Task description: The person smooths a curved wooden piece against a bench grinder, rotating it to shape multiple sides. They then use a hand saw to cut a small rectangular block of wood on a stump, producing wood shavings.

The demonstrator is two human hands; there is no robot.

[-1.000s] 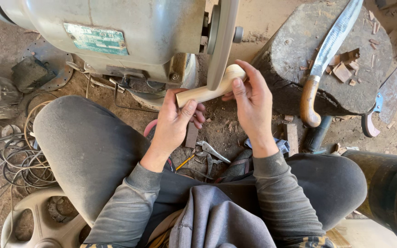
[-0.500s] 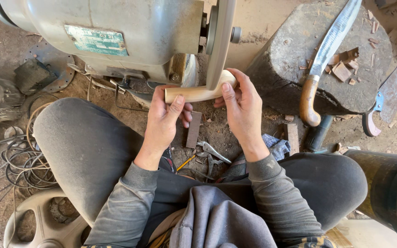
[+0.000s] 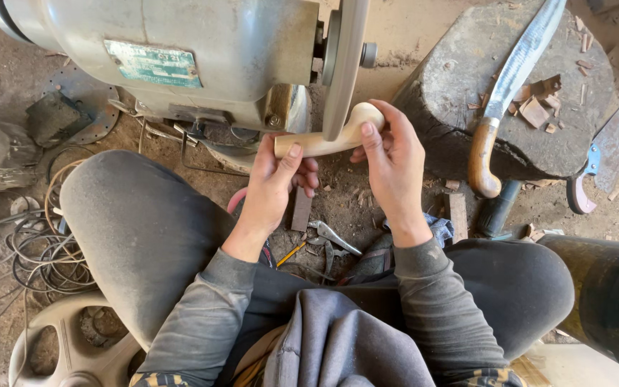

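Curved wooden handle (image 3: 327, 137) at upper centre, pinched by left hand (image 3: 275, 179) and right hand (image 3: 395, 154) against grinding wheel (image 3: 344, 68); fingertips close to wheel, could slip and graze

Wooden handle (image 3: 327, 136) against grinder wheel (image 3: 344, 68)

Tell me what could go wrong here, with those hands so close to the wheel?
Both the left hand and the right hand hold the curved wooden handle against the grinding wheel, so a slip could bring fingers onto its edge. The wheel might also snatch the wood away. A big knife lies unsheathed on the stump beside the right arm.
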